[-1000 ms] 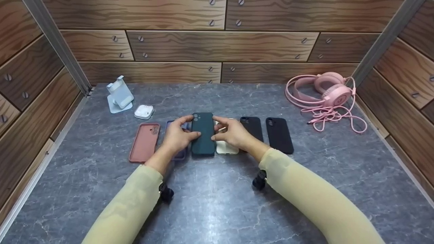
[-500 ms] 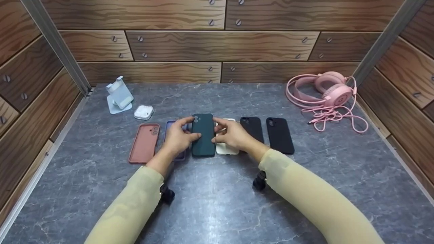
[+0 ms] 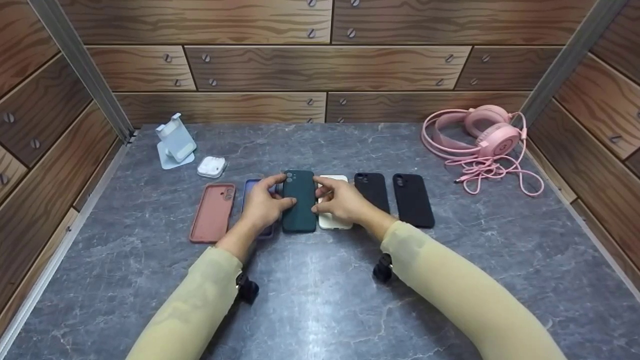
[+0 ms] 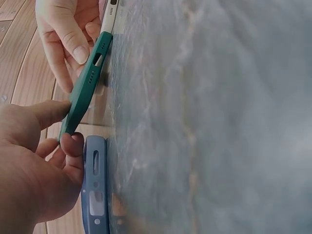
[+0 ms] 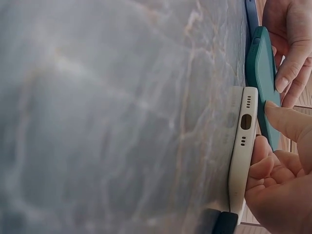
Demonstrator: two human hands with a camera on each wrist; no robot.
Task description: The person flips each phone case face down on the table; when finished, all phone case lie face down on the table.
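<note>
Pinched by its long edges between the left hand [image 3: 262,205] and the right hand [image 3: 340,202], the green case [image 3: 299,200] is held tilted, apparently just off the table [image 3: 320,300], between the blue case [image 4: 95,195] and cream case [image 5: 241,151]; it should be lowered level so neither neighbour is nudged.

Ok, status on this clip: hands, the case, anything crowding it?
Left hand and right hand both grip the green case, tilted off the table. Blue case and cream case lie close on either side.
</note>
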